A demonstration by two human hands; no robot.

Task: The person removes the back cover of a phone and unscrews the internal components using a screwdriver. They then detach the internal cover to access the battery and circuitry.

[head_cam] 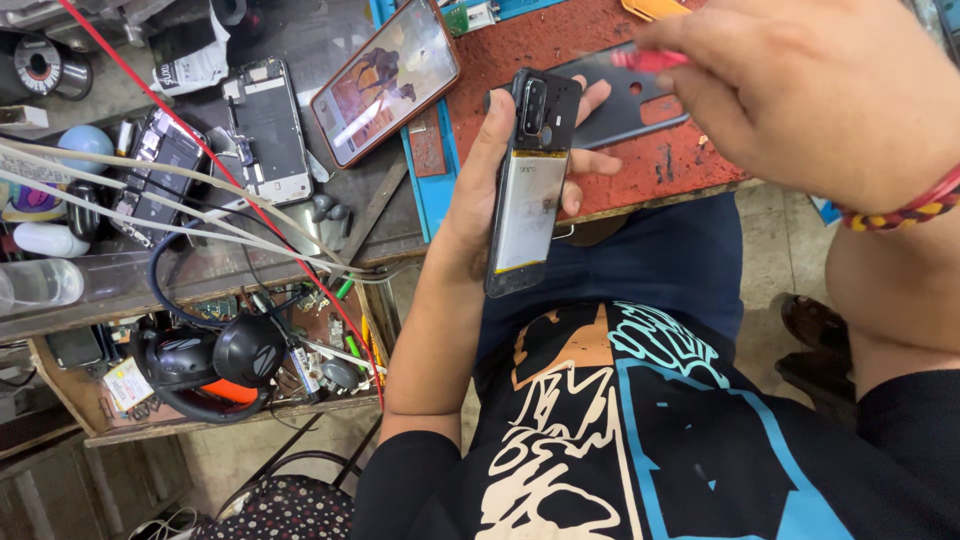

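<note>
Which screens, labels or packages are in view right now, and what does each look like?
Lit phone screen: on the bench left of the left hand, rectangular, reddish-brown case, showing a picture.
Battery label: on the opened phone held in the left hand, pale silver-white rectangle.
Crumpled package: far left bench, white and black.
Small card: lower shelf, white with yellow and red.

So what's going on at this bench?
A person is working on an opened phone. The left hand holds it upright with its back cover off, so the battery and camera module show. The right hand hovers above it, pinching a small red tool. The dark back cover lies on the red mat, and other dismantled phones lie to the left.
</note>
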